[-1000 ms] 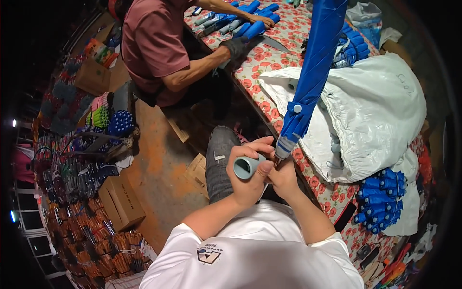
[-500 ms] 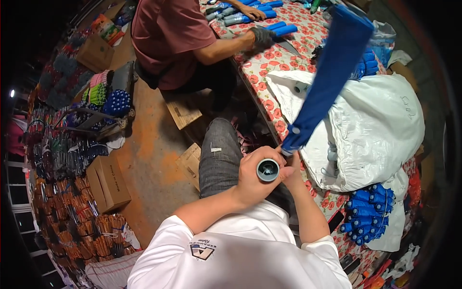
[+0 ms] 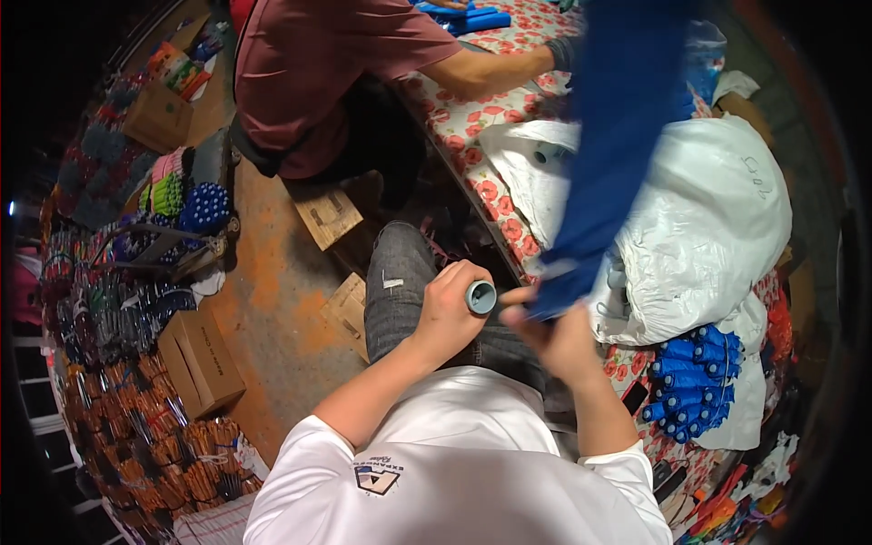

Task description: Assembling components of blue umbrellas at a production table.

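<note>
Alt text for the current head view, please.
The left hand grips a grey-green hollow cylinder; the right hand holds a long, blurred blue fabric bundle by its lower end. At right, a white plastic sack lies on a red-flowered white tablecloth.

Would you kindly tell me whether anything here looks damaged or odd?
Nothing clearly does, apart from a pale patch, possibly a rip, on the dark jeans; the blue umbrella in the right hand is too blurred to judge.

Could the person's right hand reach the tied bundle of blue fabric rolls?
Probably yes: the tied blue bundle lies nearby, across red-flowered white tablecloth, but the right hand seems busy holding the long blue fabric roll.
</note>
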The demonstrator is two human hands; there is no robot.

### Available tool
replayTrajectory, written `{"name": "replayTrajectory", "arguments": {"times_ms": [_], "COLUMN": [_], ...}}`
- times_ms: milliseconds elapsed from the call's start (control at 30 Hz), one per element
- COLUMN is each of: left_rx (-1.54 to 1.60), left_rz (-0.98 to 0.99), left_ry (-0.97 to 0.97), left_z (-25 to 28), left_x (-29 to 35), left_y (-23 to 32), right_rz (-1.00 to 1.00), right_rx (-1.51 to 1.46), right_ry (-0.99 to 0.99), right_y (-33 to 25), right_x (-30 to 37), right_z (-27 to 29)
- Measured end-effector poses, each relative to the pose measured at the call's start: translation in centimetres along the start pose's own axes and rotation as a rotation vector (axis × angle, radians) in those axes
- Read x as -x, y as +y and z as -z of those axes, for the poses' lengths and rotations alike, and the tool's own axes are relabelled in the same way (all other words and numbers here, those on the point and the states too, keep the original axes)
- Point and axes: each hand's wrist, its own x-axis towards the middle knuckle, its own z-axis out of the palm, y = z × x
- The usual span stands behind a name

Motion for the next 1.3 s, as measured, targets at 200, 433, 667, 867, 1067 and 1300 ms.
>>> {"name": "replayTrajectory", "arguments": {"times_ms": [200, 433, 667, 867, 1067, 1300], "left_rx": [0.134, 0.380, 0.596, 0.887, 0.572, 0.967], "left_rz": [-0.053, 0.425, 0.521, 0.764, 0.397, 0.806], "left_ry": [-0.255, -1.201, -1.196, -0.965, -0.812, -0.867], "left_z": [1.0, 5.3, 3.9, 5.6, 4.3, 2.5], "left_x": [-0.7, -2.1, -0.3, 0.1, 0.9, 1.4], "left_y": [-1.8, -2.5, -4.4, -1.6, -3.5, -5.6], "right_rz": [0.118, 0.152, 0.104, -0.121, -0.229, -0.089], "right_rx": [0.462, 0.553, 0.611, 0.510, 0.464, 0.508], "right_ry": [-0.315, -0.724, -0.762, -0.741, -0.697, -0.653], "right_y": [1.9, 3.2, 2.2, 2.1, 4.2, 3.0], "right_x": [0.6, 1.1, 1.4, 1.0, 1.6, 1.3], "right_z": [-1.5, -1.3, -1.6, -1.2, -1.4, -1.3]}}
